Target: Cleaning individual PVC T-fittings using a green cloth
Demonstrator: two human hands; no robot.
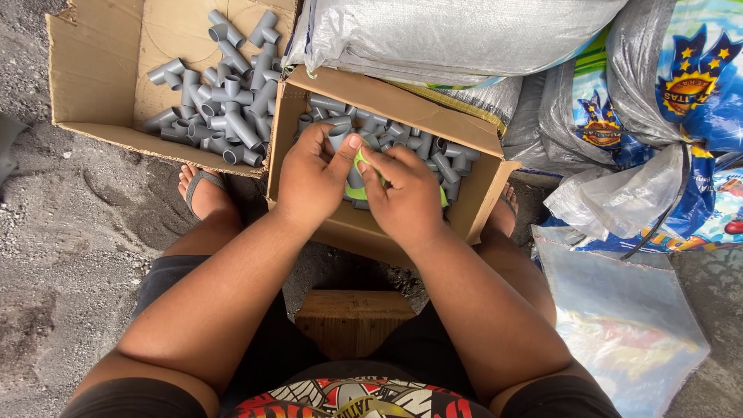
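My left hand (311,176) and right hand (404,197) pinching a green strip (361,159), box of grey pipe fittings (457,166) beneath, second box (101,70) at ten o'clock

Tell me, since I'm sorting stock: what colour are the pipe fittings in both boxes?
Grey, all of them: the pipe fittings show best in the head view.

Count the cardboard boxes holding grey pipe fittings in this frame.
2. One open cardboard box sits at upper left on the ground; a second box sits centre, under the left hand and right hand. Sacks could hide others.
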